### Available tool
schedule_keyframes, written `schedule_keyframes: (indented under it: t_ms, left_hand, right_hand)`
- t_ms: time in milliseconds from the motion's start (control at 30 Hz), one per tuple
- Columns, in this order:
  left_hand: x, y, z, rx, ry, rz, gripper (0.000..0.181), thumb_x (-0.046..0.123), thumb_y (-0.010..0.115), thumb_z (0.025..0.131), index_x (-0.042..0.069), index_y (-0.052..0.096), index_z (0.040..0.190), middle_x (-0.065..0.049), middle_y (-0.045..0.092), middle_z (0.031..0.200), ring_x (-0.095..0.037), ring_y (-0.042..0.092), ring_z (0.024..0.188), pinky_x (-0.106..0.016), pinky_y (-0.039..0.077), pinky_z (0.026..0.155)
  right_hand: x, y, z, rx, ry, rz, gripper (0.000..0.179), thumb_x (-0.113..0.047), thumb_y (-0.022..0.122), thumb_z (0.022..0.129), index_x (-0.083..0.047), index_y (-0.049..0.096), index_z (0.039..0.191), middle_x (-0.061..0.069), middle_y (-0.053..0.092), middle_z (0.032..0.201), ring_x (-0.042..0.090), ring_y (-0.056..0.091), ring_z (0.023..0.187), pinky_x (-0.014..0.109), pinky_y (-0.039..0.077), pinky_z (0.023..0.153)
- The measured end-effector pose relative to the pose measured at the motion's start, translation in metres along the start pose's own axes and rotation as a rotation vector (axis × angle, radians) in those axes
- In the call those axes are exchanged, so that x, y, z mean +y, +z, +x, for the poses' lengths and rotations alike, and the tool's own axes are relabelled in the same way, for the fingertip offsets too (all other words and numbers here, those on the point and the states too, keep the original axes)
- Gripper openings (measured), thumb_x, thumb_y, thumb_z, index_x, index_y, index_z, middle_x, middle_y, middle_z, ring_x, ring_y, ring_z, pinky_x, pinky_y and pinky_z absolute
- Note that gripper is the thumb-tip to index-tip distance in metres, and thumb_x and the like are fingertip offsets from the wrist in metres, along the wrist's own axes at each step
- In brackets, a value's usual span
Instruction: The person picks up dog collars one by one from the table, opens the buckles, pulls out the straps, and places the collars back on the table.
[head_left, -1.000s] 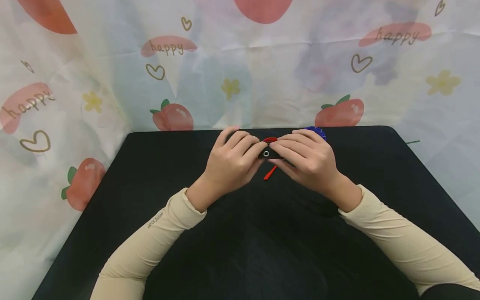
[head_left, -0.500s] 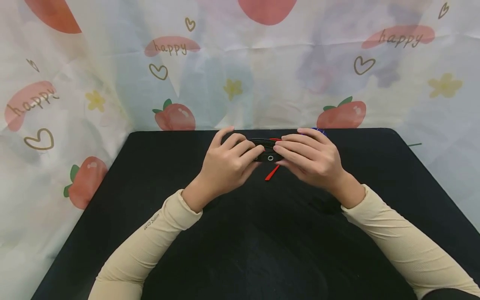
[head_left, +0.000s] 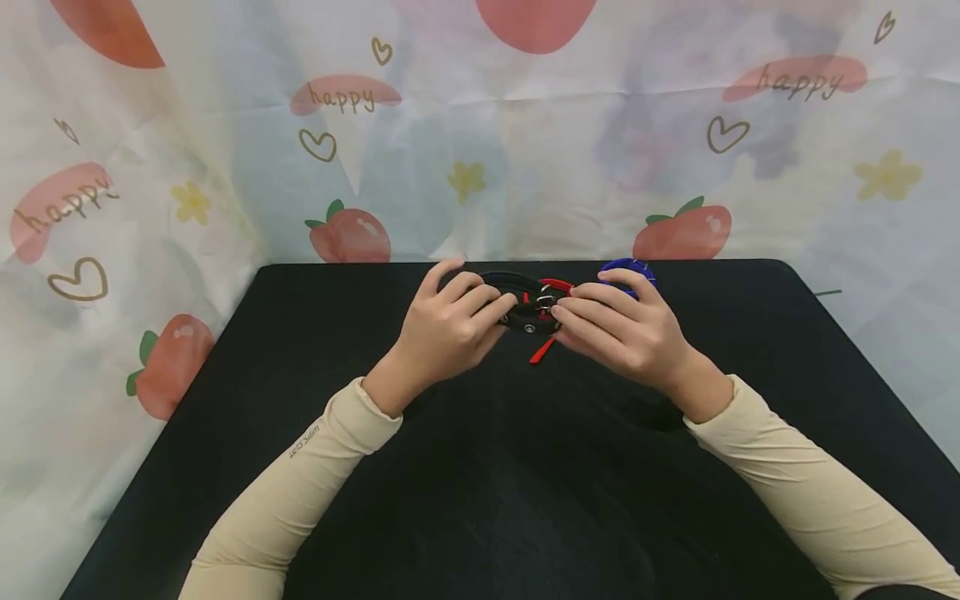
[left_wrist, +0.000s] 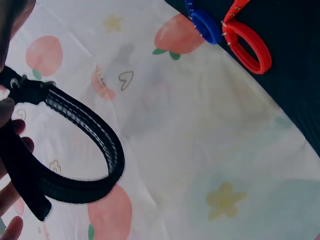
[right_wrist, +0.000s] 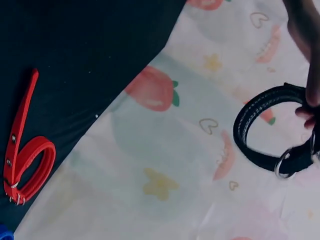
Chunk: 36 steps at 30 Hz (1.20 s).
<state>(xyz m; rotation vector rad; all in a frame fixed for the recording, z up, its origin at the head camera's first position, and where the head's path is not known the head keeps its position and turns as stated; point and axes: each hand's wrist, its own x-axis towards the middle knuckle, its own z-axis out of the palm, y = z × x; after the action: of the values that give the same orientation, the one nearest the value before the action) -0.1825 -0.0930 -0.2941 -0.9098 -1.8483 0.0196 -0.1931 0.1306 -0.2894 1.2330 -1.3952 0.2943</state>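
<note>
A black buckled collar (head_left: 519,320), with metal eyelets and a buckle, is stretched between my two hands above the far part of the table. My left hand (head_left: 448,321) grips its left side with curled fingers. At the buckle end, my right hand (head_left: 626,329) pinches the strap. The left wrist view shows the collar (left_wrist: 119,162) as a stitched loop, its strap tip hanging down at the lower left. A metal ring hangs from the collar (right_wrist: 241,131) in the right wrist view. Parts of the collar are hidden behind my fingers.
A red collar (head_left: 542,351) lies on the black table (head_left: 480,500) behind the black one, its strap end toward me. Partly covered by my right hand, a blue collar (head_left: 641,268) sits near the back edge. A printed cloth (head_left: 420,150) hangs behind the table.
The black collar has turned in my hands, so its buckle and more of its loop now show. My left hand has shifted slightly left. The blue collar is less covered.
</note>
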Motion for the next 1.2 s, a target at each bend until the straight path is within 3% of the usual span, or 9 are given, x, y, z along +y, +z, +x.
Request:
schedule_keyframes:
  t_ms: [167,333,467,633,933,1033,1200]
  left_hand:
    - [0.0,0.003,0.001,0.043,0.027,0.02,0.013,0.02,0.069,0.08,0.016,0.074,0.092,0.005,0.071,0.082,-0.015,0.062,0.081,-0.039,0.045,0.095]
    - [-0.001,0.002,0.0,0.067,0.028,0.026,0.013,0.023,0.071,0.08,0.017,0.074,0.091,0.006,0.07,0.081,-0.015,0.061,0.08,-0.038,0.045,0.094]
    - [-0.001,0.003,-0.003,0.066,0.038,0.025,0.014,0.024,0.071,0.081,0.016,0.075,0.091,0.005,0.071,0.08,-0.015,0.061,0.078,-0.038,0.045,0.095]
    - [0.002,0.004,0.001,0.067,0.067,0.048,0.015,0.023,0.07,0.08,0.015,0.074,0.092,0.005,0.071,0.081,-0.015,0.062,0.08,-0.038,0.045,0.096]
    - [0.0,0.007,-0.007,0.03,0.036,0.03,0.017,0.023,0.073,0.078,0.015,0.074,0.093,0.004,0.072,0.082,-0.015,0.062,0.081,-0.037,0.045,0.095]
    - [0.001,0.01,-0.006,0.024,0.057,0.025,0.018,0.022,0.073,0.078,0.014,0.074,0.094,0.004,0.071,0.084,-0.015,0.062,0.081,-0.036,0.045,0.096]
    - [0.001,0.011,-0.007,0.025,0.038,0.023,0.017,0.022,0.072,0.079,0.015,0.074,0.095,0.005,0.071,0.083,-0.014,0.062,0.082,-0.036,0.045,0.096]
  right_hand:
    - [-0.004,0.005,0.001,-0.043,-0.012,-0.022,0.02,-0.022,0.064,0.089,-0.005,0.072,0.093,0.007,0.072,0.08,0.023,0.065,0.076,0.044,0.049,0.076]
    - [-0.004,0.002,0.002,-0.039,-0.041,-0.016,0.017,-0.018,0.063,0.09,-0.004,0.074,0.09,0.006,0.072,0.077,0.022,0.064,0.073,0.043,0.05,0.076]
    - [-0.004,0.0,0.003,-0.063,-0.039,0.01,0.021,-0.02,0.06,0.092,-0.003,0.073,0.091,0.006,0.072,0.078,0.022,0.064,0.073,0.043,0.049,0.076]
    - [-0.011,0.007,0.009,-0.088,-0.056,-0.055,0.023,-0.023,0.064,0.089,-0.002,0.072,0.095,0.006,0.071,0.078,0.023,0.064,0.075,0.041,0.049,0.077]
    - [-0.007,-0.003,0.003,-0.105,-0.044,0.008,0.024,-0.024,0.061,0.091,-0.003,0.073,0.092,0.007,0.071,0.073,0.022,0.064,0.07,0.044,0.049,0.077]
    - [-0.01,-0.001,0.003,-0.14,-0.035,-0.018,0.024,-0.024,0.061,0.091,-0.003,0.072,0.096,0.006,0.07,0.074,0.023,0.064,0.074,0.044,0.048,0.078]
    - [-0.013,-0.003,0.004,-0.146,-0.026,-0.046,0.023,-0.022,0.06,0.092,-0.003,0.073,0.095,0.006,0.069,0.07,0.023,0.063,0.072,0.044,0.048,0.078]
